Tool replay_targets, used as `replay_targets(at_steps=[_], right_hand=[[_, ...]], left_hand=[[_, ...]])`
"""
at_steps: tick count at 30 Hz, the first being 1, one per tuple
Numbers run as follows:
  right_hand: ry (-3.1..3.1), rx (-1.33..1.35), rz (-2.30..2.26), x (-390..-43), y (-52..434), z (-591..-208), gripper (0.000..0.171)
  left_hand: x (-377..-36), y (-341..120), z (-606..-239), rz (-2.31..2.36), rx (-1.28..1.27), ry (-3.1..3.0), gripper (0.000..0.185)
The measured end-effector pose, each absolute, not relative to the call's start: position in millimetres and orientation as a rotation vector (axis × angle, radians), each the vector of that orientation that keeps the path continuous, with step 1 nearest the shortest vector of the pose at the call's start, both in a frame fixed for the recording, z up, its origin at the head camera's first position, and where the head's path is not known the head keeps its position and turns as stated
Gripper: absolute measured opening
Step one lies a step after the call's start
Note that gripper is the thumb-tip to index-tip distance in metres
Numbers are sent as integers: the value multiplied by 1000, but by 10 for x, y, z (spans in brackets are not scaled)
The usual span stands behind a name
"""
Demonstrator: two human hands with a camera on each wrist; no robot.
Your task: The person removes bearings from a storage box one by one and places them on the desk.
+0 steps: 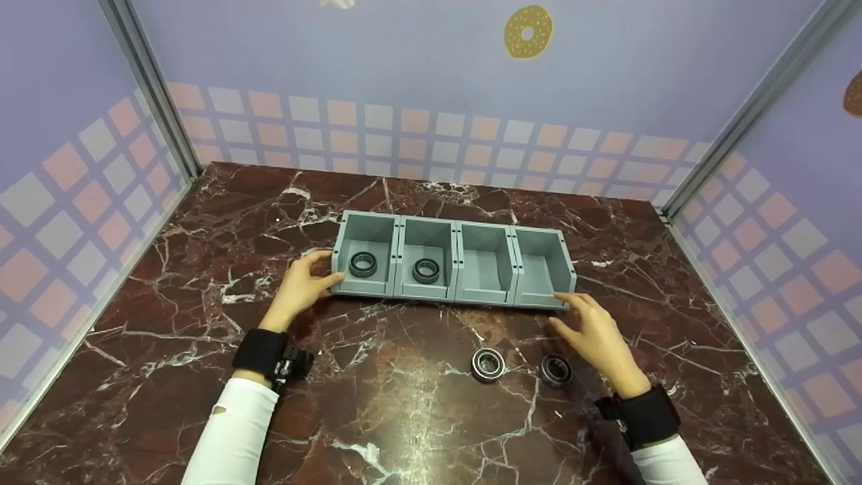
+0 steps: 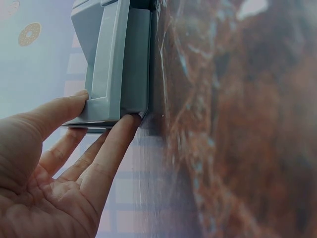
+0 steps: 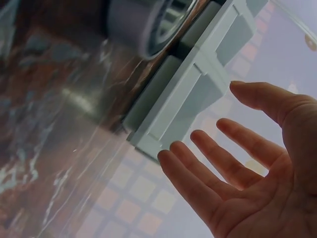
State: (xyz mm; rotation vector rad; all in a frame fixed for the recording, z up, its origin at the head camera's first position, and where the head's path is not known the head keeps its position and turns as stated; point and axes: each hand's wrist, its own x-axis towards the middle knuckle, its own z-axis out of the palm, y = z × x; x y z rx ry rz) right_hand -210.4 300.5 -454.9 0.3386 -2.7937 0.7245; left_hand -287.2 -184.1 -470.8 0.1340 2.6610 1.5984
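Observation:
A row of joined grey plastic bins (image 1: 431,298) stands on the table. Pinched between the thumb and fingers of my left hand (image 1: 302,285) is its left end; in the left wrist view the thumb lies at the front rim (image 2: 106,106) and the fingertips meet the side. My right hand (image 1: 595,330) is at the right end, fingers loosely extended, fingertips right at the front corner. One ball bearing (image 1: 364,273) lies in the leftmost bin and another bearing (image 1: 425,279) in the bin beside it. The two right-hand bins hold nothing.
In front of the bins lie a silver-rimmed bearing (image 1: 499,364) and a darker bearing (image 1: 568,371), the latter near my right wrist. The marbled table (image 1: 377,417) is bounded by patterned panels (image 1: 431,60) at the back and both sides, with metal posts (image 1: 151,81) at the corners.

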Motion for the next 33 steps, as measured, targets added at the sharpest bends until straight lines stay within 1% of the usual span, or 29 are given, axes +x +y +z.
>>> replay_targets(at_steps=[14, 27, 33], right_hand=[[-2719, 135, 833, -2234, 3231, -4582, 49], [-2676, -6, 1003, -2405, 3282, -4615, 54], [-2660, -51, 1057, -2497, 3294, -4628, 53]], left_hand=[[-2890, -1841, -4726, 1604, 125, 2659, 59], [-2865, -1828, -4685, 1586, 111, 2650, 60], [-2876, -1835, -4702, 1595, 107, 2645, 60]])
